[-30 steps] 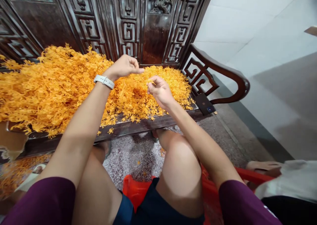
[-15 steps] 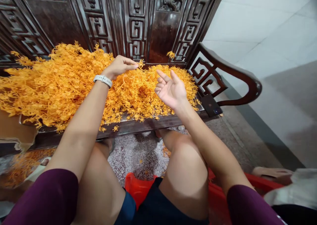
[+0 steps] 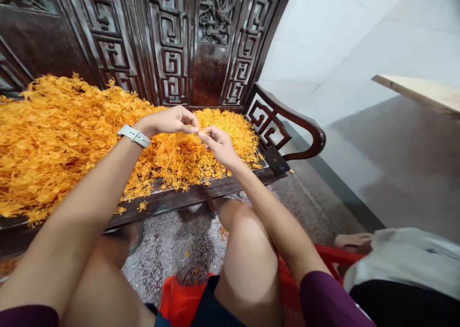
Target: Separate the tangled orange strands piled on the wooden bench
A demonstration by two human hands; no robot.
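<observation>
Head view: over the seat of a carved wooden bench (image 3: 211, 80), heaped with orange plastic sprigs (image 3: 68, 135), left hand (image 3: 176, 121) and right hand (image 3: 222, 148) meet, fingertips pinched closed; whatever they grip is too small to tell.

Pretty fancy dark wood counter (image 3: 187, 200), tbh: its far side had a carved fretwork back (image 3: 212, 73), with a curvy armrest (image 3: 312, 140) on the right. Pale wall (image 3: 316, 44) over that way, shadowed beneath a wooden board (image 3: 424, 93). Floor (image 3: 163, 252) was speckled, and some red plastic seating (image 3: 181, 300) showed near.
</observation>
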